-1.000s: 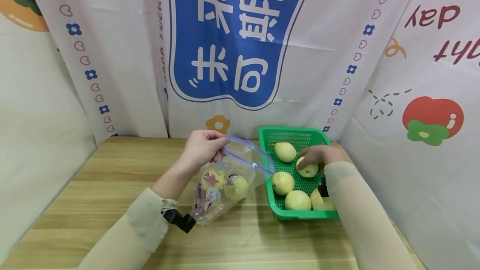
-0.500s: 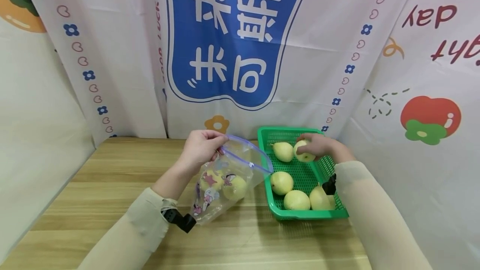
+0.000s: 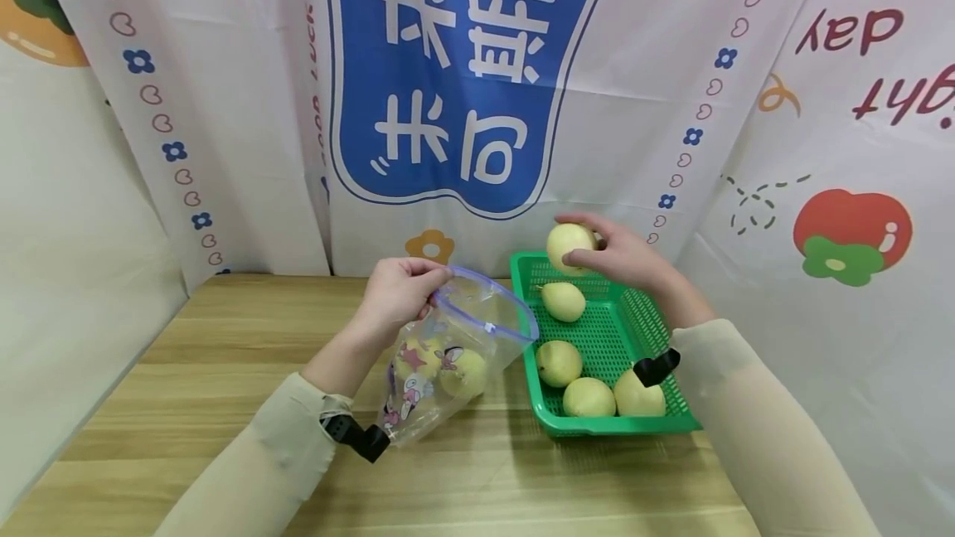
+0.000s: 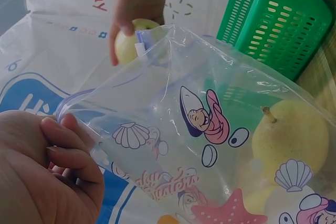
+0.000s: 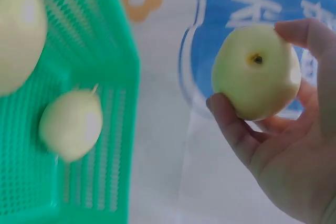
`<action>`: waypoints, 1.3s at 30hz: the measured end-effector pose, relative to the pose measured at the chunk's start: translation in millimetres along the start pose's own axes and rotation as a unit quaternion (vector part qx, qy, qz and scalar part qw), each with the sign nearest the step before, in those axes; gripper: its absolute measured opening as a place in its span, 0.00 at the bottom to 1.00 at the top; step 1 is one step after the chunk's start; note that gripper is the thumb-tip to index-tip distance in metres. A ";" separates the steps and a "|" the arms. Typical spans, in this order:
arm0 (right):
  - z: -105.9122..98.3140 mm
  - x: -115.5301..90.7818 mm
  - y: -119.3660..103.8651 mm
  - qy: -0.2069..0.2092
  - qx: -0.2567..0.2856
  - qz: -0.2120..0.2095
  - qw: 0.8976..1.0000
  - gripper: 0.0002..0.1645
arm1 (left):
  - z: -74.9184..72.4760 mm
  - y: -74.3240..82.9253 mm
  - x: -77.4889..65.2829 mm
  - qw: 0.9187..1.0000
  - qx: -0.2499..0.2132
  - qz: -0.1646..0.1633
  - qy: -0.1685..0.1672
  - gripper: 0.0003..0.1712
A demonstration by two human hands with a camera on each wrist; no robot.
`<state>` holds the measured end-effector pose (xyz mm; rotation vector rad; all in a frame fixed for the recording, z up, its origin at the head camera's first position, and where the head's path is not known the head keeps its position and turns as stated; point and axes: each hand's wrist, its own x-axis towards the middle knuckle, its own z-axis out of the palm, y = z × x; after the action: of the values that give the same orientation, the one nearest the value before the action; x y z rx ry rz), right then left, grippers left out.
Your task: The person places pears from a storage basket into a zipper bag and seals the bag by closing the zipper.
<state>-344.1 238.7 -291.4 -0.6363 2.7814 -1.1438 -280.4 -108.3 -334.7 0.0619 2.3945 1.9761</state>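
My left hand [image 3: 399, 297] pinches the purple zip edge of a clear plastic zip bag [image 4: 173, 108] printed with shells and cartoon figures. The bag's mouth gapes toward the basket, and pears [image 3: 464, 373] lie inside, one with its stem showing in the left wrist view. Above the back of the green basket [image 3: 548, 421], my right hand [image 3: 627, 253] grips a pale yellow pear [image 5: 257, 72] between thumb and fingers. That pear is clear of the basket, its dimpled end toward the right wrist camera. Several more pears [image 3: 589, 398] sit in the basket below.
The basket and bag stand on a wooden table [image 3: 246, 355]. A printed cloth [image 3: 627, 65] hangs behind the table's back edge, and another cloth wall [image 3: 821, 338] rises at the right. Small cameras are strapped to both wrists.
My right hand has lifted the pear up out of the basket and moved it left toward the back rim. My left hand stays at the bag, whose mouth has widened slightly.
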 end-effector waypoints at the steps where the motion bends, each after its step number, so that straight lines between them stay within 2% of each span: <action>1: 2.6 -0.3 -6.0 -0.005 0.008 -0.009 1.000 0.41 | -0.1 -0.2 0.0 1.000 0.000 0.000 0.000 0.14; 7: 23.4 -0.5 -33.7 -0.061 0.055 -0.078 0.993 0.53 | -0.4 -1.7 0.9 1.000 -0.001 -0.005 0.004 0.14; 12: 41.5 -0.8 -49.5 -0.103 0.046 -0.133 0.985 0.51 | -0.7 -1.3 2.1 1.000 -0.002 -0.008 0.014 0.15; 19: 61.2 0.8 -60.2 -0.149 0.007 -0.153 0.977 0.48 | -3.1 0.6 3.7 1.000 -0.006 0.003 0.027 0.16; 23: 69.1 2.8 -65.2 -0.163 0.023 -0.147 0.975 0.46 | -6.8 4.3 2.4 0.998 -0.023 0.010 0.050 0.17; 27: 71.2 4.4 -70.4 -0.150 0.046 -0.140 0.978 0.41 | -11.3 9.5 1.4 0.993 -0.067 0.028 0.093 0.18; 30: 67.9 5.0 -72.4 -0.126 0.044 -0.143 0.981 0.36 | -14.0 12.2 1.7 0.990 -0.083 0.039 0.108 0.18; 34: 59.7 6.5 -67.8 -0.087 0.024 -0.134 0.987 0.32 | -15.9 12.5 1.5 0.992 -0.075 0.033 0.098 0.17; 39: 47.3 11.8 -42.6 -0.045 0.004 -0.086 0.995 0.30 | -16.5 11.8 0.3 0.993 -0.076 0.029 0.083 0.17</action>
<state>-329.8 175.6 -295.2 -0.9193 2.6897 -1.1237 -281.5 -122.2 -320.0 -0.0385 2.3505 2.2681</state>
